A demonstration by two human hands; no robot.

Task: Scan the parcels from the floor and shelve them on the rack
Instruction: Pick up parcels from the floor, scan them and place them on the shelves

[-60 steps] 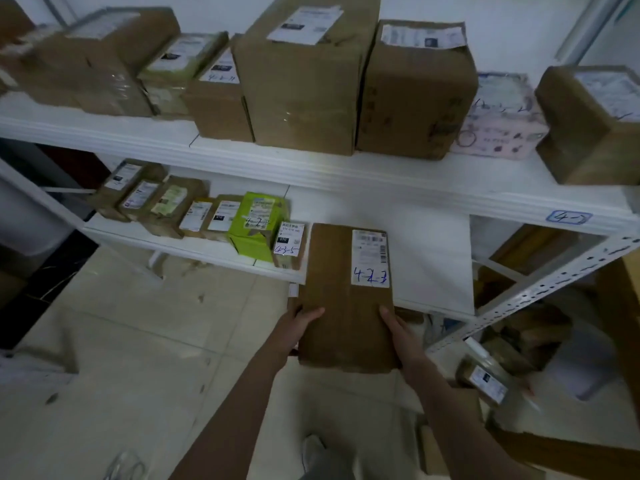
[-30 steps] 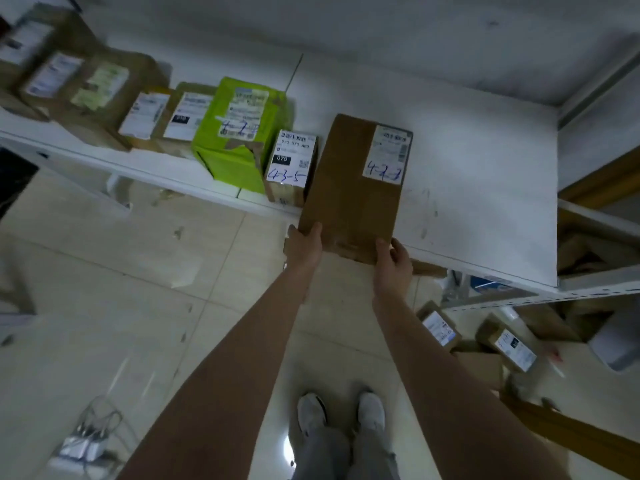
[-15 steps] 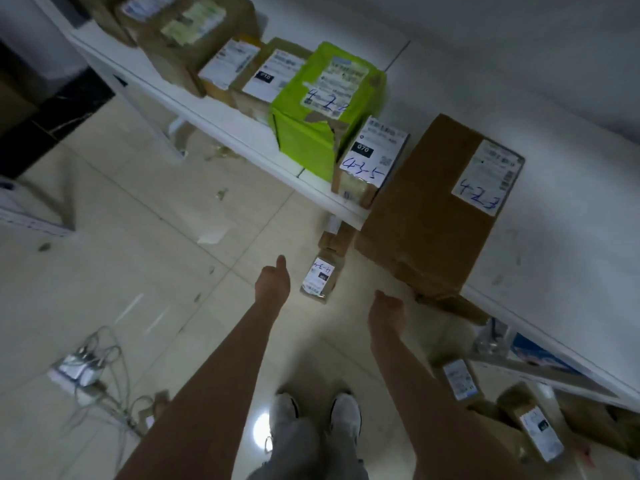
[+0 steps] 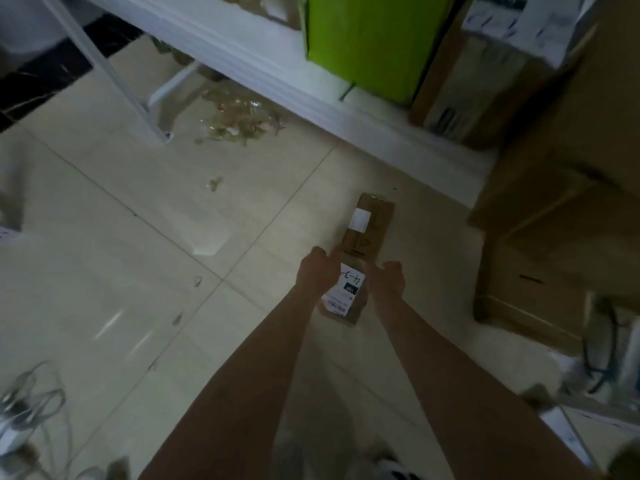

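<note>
- Head view, change: both hands had dropped from mid-air to floor level within half a second. The camera had lowered with them, so the rack had moved up to the top edge.
- Head view, target: the small brown cardboard parcel (image 4: 346,308) lay flat on the pale tiled floor (image 4: 138,237), in front of the white metal rack shelf (image 4: 263,64). A flat brown cardboard parcel (image 4: 372,223) lay just beyond it. Whether the two touched could not be told.
- Head view, hands: the left hand (image 4: 320,275) sat at the small parcel's left edge and the right hand (image 4: 386,280) at its right edge. The fingers pointed away from the camera, so it could not be told whether either had closed on the cardboard.
- Procedure: the step appeared to be the pickup. Good practice would be to hook fingers under both long edges and lift level. The label side should stay up and uncovered for the scanner.
- Markings: the white shipping label (image 4: 346,289) carried handwritten "4-3-", with the remainder hidden by the left hand. Its barcode was too small to read. Print on the far parcel's label was illegible.
- Surroundings: a bright green carton (image 4: 367,43) stood on the shelf, and a large brown cardboard box (image 4: 571,161) filled the right side.
</note>
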